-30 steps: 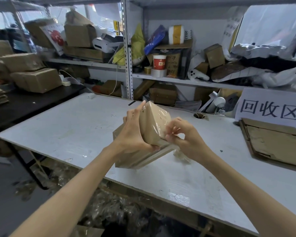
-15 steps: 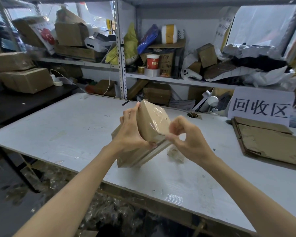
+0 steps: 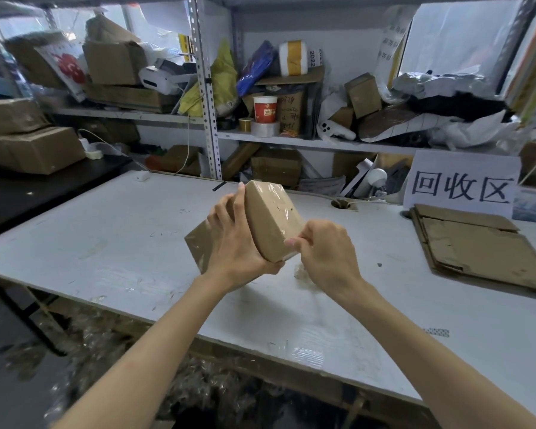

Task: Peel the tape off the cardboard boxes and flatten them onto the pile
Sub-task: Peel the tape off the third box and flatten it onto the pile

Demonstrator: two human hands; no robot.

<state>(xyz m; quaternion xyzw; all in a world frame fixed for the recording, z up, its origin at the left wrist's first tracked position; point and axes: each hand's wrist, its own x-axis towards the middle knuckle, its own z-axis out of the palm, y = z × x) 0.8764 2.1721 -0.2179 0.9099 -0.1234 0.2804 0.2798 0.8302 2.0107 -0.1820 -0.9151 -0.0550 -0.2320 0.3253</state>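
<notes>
A small brown cardboard box (image 3: 271, 218) wrapped in clear shiny tape is tilted up above the white table (image 3: 112, 243). My left hand (image 3: 235, 246) grips its left side, thumb under the lower corner. My right hand (image 3: 322, 252) pinches at the box's lower right edge, where the tape runs. A second brown box (image 3: 197, 246) lies on the table behind my left hand, mostly hidden. A pile of flattened cardboard (image 3: 477, 246) lies at the table's right side.
A crumpled wad of peeled tape (image 3: 302, 270) lies on the table under my right hand. A paper sign (image 3: 461, 184) stands behind the pile. Cluttered shelves (image 3: 291, 140) rise behind the table. Taped boxes (image 3: 34, 147) sit on a dark table at left. Tape scraps litter the floor (image 3: 106, 351).
My right hand has shifted down along the box's right edge, now pinching near the lower corner. The left hand keeps its hold and the box stays tilted.
</notes>
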